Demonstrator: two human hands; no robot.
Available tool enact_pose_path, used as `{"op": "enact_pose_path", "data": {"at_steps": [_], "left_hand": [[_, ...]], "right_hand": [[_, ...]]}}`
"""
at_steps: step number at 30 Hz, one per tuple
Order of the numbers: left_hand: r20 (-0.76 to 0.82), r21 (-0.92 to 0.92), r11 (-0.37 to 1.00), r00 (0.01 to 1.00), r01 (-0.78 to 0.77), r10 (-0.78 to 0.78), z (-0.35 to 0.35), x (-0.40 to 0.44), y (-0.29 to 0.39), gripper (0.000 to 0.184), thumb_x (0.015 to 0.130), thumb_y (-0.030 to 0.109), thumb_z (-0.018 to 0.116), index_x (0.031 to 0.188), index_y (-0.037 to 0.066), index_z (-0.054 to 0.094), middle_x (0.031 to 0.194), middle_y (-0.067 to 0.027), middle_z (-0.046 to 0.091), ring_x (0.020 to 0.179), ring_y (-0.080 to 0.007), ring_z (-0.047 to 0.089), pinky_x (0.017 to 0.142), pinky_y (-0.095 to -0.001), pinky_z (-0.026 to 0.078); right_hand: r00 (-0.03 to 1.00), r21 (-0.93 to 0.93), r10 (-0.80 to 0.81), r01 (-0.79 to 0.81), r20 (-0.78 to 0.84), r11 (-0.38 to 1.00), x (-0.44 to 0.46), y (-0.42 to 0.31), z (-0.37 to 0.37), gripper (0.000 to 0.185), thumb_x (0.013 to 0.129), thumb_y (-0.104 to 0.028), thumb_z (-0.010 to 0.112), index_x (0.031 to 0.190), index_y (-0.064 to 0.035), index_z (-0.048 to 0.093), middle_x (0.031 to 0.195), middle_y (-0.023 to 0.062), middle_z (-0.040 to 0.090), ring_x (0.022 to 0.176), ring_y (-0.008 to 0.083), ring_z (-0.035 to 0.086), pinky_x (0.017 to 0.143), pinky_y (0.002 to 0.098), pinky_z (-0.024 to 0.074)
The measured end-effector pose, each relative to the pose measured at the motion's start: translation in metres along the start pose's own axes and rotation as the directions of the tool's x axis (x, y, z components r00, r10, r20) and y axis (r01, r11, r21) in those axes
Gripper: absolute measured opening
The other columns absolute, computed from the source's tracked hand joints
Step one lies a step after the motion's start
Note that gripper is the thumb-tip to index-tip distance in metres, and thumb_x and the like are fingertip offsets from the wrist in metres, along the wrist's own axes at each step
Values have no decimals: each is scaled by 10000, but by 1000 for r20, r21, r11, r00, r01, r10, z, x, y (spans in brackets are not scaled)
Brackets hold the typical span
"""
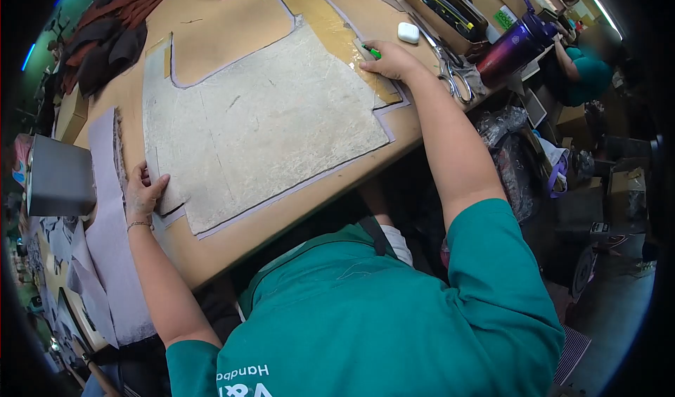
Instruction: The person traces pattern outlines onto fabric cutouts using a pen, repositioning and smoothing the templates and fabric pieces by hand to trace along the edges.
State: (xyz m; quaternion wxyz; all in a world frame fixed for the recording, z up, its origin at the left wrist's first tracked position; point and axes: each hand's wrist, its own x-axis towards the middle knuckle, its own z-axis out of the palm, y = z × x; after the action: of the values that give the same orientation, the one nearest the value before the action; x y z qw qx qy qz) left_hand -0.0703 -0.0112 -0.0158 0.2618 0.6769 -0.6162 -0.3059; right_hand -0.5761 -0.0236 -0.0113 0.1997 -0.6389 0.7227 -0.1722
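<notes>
A large grey, worn pattern board (260, 123) with a cut-out notch lies flat on the table. Lavender fabric (384, 126) shows as a narrow border beneath its edges. My left hand (145, 192) grips the board's lower left edge, thumb on top and fingers at the side. At the upper right, my right hand (390, 60) rests by the board's tape-covered strip (320, 14), closed around a small green pen-like tool (373, 53). Its tip is too small to make out.
Scissors (455, 81), a white earbud case (408, 32) and a purple bottle (513, 49) sit at the right. Dark and rust cloth (112, 42) is heaped at the far left. Lavender cloth (112, 256) hangs beside a grey box (60, 176). Another person (587, 67) works at the far right.
</notes>
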Motion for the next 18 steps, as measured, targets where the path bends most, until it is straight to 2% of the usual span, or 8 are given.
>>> {"op": "enact_pose_path", "data": {"at_steps": [6,10,13,16,17,18], "left_hand": [[19,-50,999,1000,-19,20,3,-3,0,532,635,71,694,1115,-8,477,909,-72,576,790,-133,540,714,-242,438],[33,-104,994,998,-42,46,1,-5,-4,551,624,63,694,1123,-20,475,928,-87,583,805,-146,551,742,-251,435],[71,-116,991,995,-64,73,-1,-8,1,591,615,82,701,1144,-36,464,928,-107,590,826,-177,562,766,-270,433],[22,155,981,993,-116,114,-2,-9,2,589,613,110,709,1134,-37,478,946,-129,586,849,-205,563,778,-284,431],[75,85,991,992,-104,97,-3,-7,0,620,603,171,728,1142,-16,487,983,-137,551,877,-224,543,793,-299,424],[42,148,984,995,-96,91,-3,-8,-1,636,598,194,734,1149,-6,485,991,-135,534,885,-224,533,796,-300,422]], "right_hand": [[998,33,64,-64,-5,997,-4,-2,-1,566,686,-285,674,1167,-59,479,1082,174,542,968,271,540,834,316,413],[1000,-16,3,-3,-25,1000,-2,3,0,579,676,-295,683,1152,-31,485,1050,182,557,950,269,550,809,313,421],[999,17,12,-11,-31,1000,-5,1,-1,590,668,-300,688,1140,-6,487,1035,191,562,947,273,551,810,314,419],[1000,-9,6,-6,-20,1000,-6,-1,-3,607,691,-307,671,1163,9,460,1045,203,555,956,261,546,824,297,402],[999,-12,20,-20,-25,1000,-7,-3,-3,610,690,-303,675,1166,11,457,1049,204,553,955,258,546,821,298,405],[999,-13,21,-21,-27,1000,-6,-2,-1,610,691,-300,675,1167,11,455,1050,204,553,955,256,546,821,298,405]]}}
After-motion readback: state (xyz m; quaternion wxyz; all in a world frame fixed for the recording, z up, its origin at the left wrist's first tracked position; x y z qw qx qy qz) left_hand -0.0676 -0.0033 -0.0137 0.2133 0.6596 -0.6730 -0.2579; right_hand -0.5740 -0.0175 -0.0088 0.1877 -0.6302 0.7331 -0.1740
